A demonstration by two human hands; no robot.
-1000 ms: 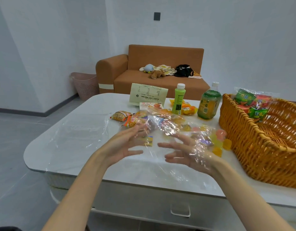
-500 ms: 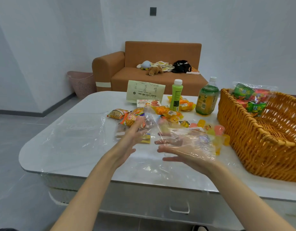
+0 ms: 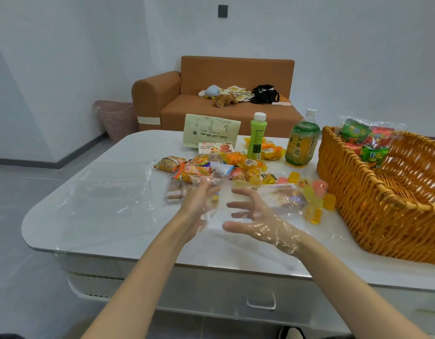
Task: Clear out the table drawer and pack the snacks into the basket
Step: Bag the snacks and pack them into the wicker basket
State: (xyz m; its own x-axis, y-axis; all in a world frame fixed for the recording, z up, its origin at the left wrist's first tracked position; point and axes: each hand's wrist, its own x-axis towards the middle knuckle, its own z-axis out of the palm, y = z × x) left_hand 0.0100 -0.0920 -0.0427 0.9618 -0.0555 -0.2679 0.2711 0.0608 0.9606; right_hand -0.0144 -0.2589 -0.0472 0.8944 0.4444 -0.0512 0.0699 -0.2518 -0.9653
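1. The person's right hand (image 3: 256, 222) hovers over the table (image 3: 94, 223) with its fingers spread wide and its palm turned to the left. A clear plastic film (image 3: 280, 237) clings over its back and wrist, but the fingers curl round nothing.
2. The left hand (image 3: 201, 204) is just beside it, palm facing the right one and fingers stretched out. It is blurred, and I cannot tell whether it touches the film.
3. The snacks (image 3: 221, 167) lie in a loose heap on the table beyond the hands, with jelly cups (image 3: 314, 201) scattered near the basket (image 3: 358, 192).
4. The wicker basket stands at the right end of the table. A clear bag of green and red packets (image 3: 365, 140) leans against its far rim.
5. A slim green bottle (image 3: 256, 135) and a rounder green bottle (image 3: 301, 140) stand upright behind the heap.
6. The drawer (image 3: 223, 289) sits under the near table edge, its front flush and its handle (image 3: 261, 303) untouched.
7. A sheet of clear plastic (image 3: 109, 192) lies flat on the left part of the table.
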